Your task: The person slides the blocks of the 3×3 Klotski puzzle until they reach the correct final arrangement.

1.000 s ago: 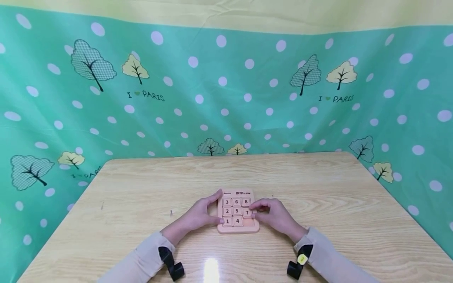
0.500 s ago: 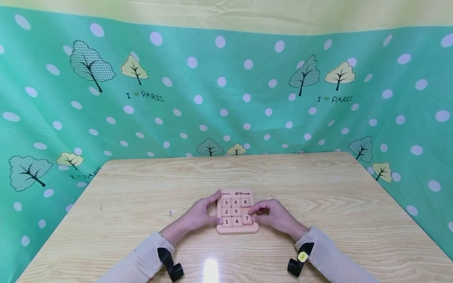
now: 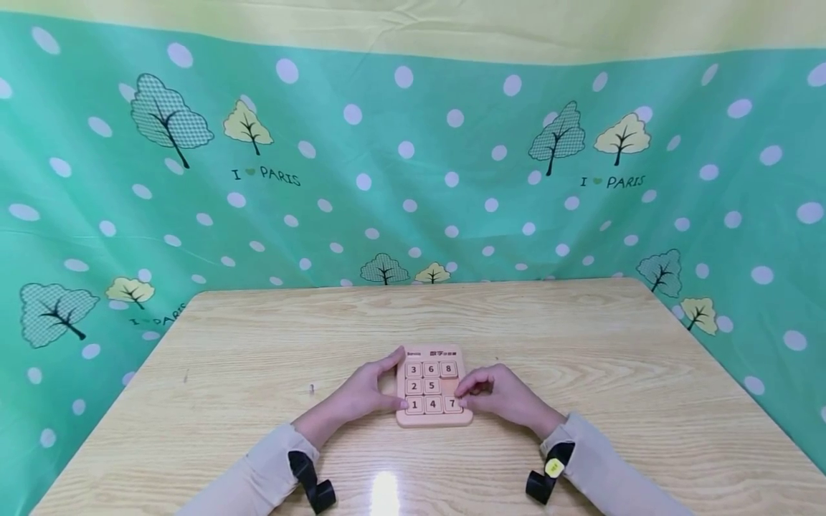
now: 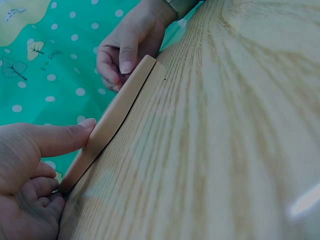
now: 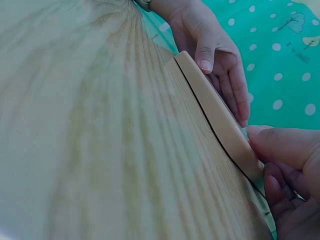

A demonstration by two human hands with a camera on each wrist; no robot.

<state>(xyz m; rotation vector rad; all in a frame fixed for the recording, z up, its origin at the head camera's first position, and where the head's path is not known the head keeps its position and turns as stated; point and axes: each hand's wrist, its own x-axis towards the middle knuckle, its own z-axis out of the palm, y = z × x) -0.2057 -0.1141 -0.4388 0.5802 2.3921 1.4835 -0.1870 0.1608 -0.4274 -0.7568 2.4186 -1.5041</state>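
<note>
A pink number sliding puzzle (image 3: 434,421) lies flat on the table, its numbered square tiles set in a framed grid. My left hand (image 3: 363,390) grips its left side, thumb at the lower left edge and a finger by the upper left corner. At the right side, my right hand (image 3: 502,393) has curled fingers, with thumb and forefinger at the number 7 tile (image 3: 452,404) in the bottom right corner. Above that tile is a vacant square, below the number 8 tile (image 3: 448,369). Both wrist views show the puzzle edge-on, hiding the tile faces.
The wooden table (image 3: 290,322) extends around the puzzle on all sides. Behind it hangs a green dotted cloth (image 3: 413,179) with printed trees. Each wrist wears a black strap mount (image 3: 311,481), and a small dark speck lies left of the puzzle.
The number 7 tile has slid down from the middle right square to the bottom right one, with my right fingers following it. My left hand has stayed in place.
</note>
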